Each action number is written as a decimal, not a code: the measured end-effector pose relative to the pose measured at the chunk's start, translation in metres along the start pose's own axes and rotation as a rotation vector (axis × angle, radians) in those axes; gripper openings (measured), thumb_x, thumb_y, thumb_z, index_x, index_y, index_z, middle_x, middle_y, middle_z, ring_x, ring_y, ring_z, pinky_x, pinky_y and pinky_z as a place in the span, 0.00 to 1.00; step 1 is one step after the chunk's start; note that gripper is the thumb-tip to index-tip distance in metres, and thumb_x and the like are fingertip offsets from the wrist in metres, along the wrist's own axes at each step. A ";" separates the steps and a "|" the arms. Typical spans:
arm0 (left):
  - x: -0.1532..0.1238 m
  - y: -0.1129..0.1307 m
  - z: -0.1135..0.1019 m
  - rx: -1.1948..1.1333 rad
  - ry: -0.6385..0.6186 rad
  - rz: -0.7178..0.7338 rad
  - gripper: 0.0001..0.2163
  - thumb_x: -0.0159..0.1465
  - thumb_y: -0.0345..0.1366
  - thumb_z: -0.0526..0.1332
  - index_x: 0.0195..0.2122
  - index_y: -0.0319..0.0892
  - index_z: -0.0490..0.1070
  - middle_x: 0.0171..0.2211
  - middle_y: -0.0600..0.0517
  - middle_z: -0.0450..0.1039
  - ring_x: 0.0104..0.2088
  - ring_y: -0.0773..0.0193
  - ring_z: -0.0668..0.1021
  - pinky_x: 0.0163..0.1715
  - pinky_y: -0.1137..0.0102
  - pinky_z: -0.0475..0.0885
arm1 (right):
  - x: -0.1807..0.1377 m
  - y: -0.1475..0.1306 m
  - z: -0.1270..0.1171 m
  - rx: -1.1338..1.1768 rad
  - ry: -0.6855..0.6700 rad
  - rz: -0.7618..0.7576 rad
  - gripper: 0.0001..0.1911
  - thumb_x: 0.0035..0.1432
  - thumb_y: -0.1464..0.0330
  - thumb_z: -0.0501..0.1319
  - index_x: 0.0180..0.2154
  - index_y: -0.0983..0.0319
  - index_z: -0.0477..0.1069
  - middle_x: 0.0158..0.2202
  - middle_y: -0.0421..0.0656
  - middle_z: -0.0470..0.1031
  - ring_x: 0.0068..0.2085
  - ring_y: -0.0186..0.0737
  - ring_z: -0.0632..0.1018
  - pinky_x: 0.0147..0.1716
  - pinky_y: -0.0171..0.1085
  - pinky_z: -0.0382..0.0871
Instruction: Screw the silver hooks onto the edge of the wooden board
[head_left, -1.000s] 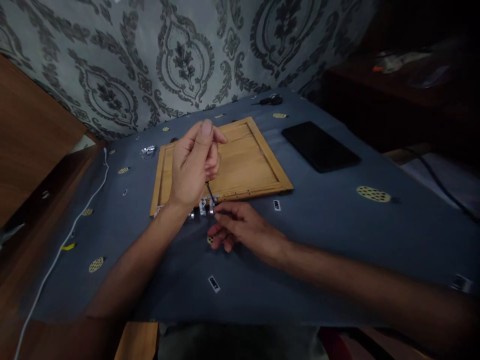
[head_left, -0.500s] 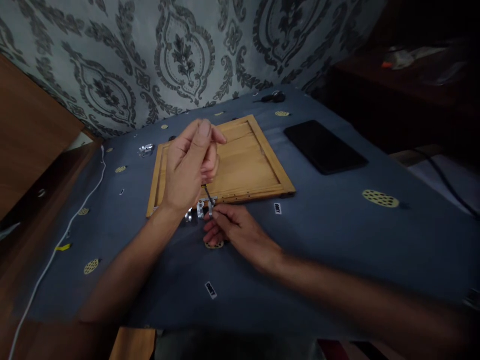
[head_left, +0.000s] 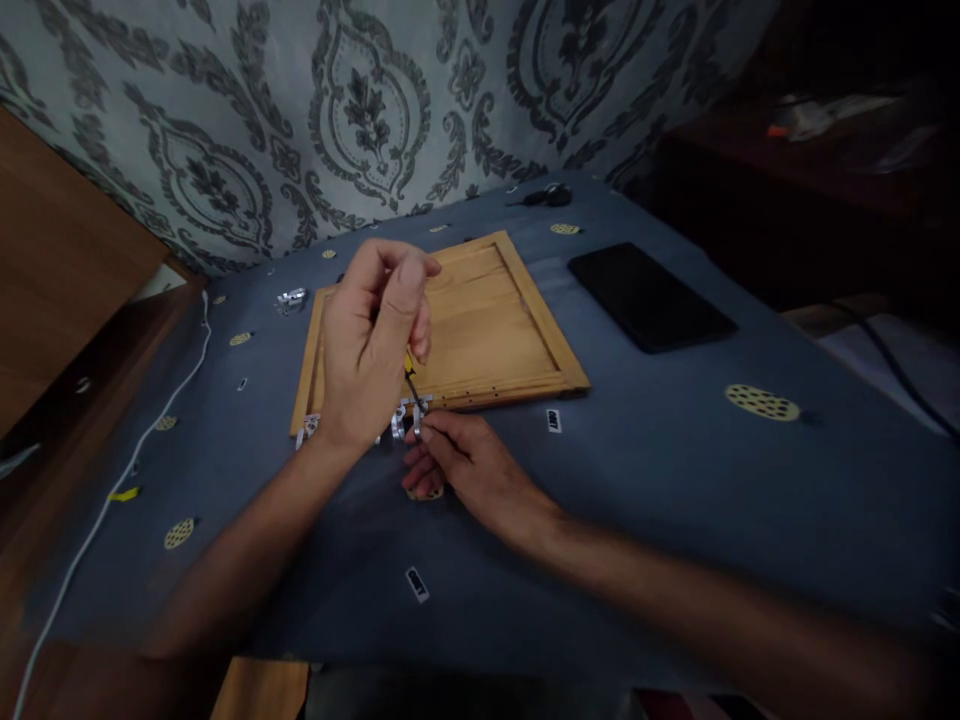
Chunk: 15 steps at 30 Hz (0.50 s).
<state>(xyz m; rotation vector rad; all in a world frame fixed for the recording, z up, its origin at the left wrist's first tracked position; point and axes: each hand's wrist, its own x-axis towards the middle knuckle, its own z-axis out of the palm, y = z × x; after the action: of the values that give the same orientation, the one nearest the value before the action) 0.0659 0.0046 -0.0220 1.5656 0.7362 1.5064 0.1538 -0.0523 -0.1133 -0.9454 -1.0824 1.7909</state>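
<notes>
My left hand (head_left: 373,345) is curled round the handle of a screwdriver (head_left: 409,369); a bit of yellow handle and the dark shaft show below the fingers. The shaft slants down to a silver hinge (head_left: 417,420) at the near edge of a framed wooden panel (head_left: 495,320). At that hinge, my right hand (head_left: 480,470) pinches the metal part between thumb and forefinger, its other fingers loosely bent. Another hinge (head_left: 306,430) sits at the panel's left front corner, partly behind my left wrist. The screwdriver's tip is too small to make out.
A black tablet-like slab (head_left: 651,296) lies right of the panel. Farther back is a dark tool (head_left: 551,195). Loose silver hardware (head_left: 291,300) lies at the left, where a white cable (head_left: 139,455) runs along the edge. A patterned wall (head_left: 285,110) rises behind.
My left hand has turned on the screwdriver and its fingers have shifted, baring some yellow handle. My right hand stays at the hinge.
</notes>
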 end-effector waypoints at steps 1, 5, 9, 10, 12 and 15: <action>-0.002 0.000 0.002 -0.010 0.010 0.003 0.11 0.67 0.44 0.64 0.33 0.42 0.72 0.18 0.58 0.58 0.17 0.73 0.61 0.17 0.74 0.55 | 0.000 0.000 0.000 0.000 -0.003 -0.006 0.09 0.65 0.68 0.57 0.31 0.62 0.68 0.23 0.37 0.73 0.21 0.31 0.77 0.21 0.29 0.72; -0.003 0.001 0.007 -0.085 -0.023 -0.044 0.13 0.66 0.47 0.64 0.32 0.43 0.72 0.16 0.61 0.49 0.14 0.74 0.51 0.13 0.75 0.47 | 0.000 0.000 0.000 0.003 0.006 0.012 0.09 0.65 0.70 0.56 0.31 0.62 0.68 0.24 0.37 0.73 0.21 0.30 0.76 0.21 0.28 0.71; 0.005 0.002 0.003 -0.136 -0.108 -0.088 0.15 0.66 0.49 0.64 0.30 0.43 0.72 0.15 0.63 0.44 0.13 0.75 0.48 0.12 0.75 0.45 | 0.000 -0.002 0.001 -0.007 0.015 0.043 0.10 0.65 0.73 0.53 0.30 0.63 0.68 0.23 0.38 0.73 0.21 0.30 0.77 0.21 0.28 0.71; 0.007 0.003 0.001 -0.144 -0.141 -0.103 0.14 0.66 0.48 0.64 0.30 0.43 0.71 0.14 0.63 0.43 0.13 0.75 0.47 0.12 0.76 0.45 | 0.000 -0.003 0.002 -0.010 0.014 0.043 0.10 0.65 0.73 0.53 0.30 0.63 0.68 0.23 0.38 0.72 0.21 0.30 0.77 0.21 0.28 0.71; 0.010 0.003 -0.003 -0.141 -0.211 -0.134 0.14 0.65 0.48 0.64 0.30 0.43 0.71 0.14 0.64 0.42 0.13 0.75 0.45 0.12 0.76 0.45 | 0.001 -0.003 0.001 -0.015 0.016 0.040 0.11 0.66 0.73 0.53 0.30 0.63 0.68 0.24 0.38 0.72 0.22 0.31 0.77 0.21 0.29 0.72; 0.011 0.003 -0.007 -0.117 -0.268 -0.162 0.13 0.67 0.47 0.61 0.31 0.43 0.71 0.14 0.63 0.44 0.13 0.74 0.46 0.12 0.75 0.46 | 0.000 -0.004 0.001 -0.025 0.021 0.041 0.11 0.66 0.73 0.53 0.30 0.62 0.68 0.24 0.39 0.72 0.22 0.31 0.77 0.22 0.30 0.73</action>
<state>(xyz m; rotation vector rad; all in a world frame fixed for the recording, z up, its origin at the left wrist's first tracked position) 0.0600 0.0132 -0.0141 1.5415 0.5944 1.1728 0.1534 -0.0515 -0.1094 -1.0054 -1.0815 1.8001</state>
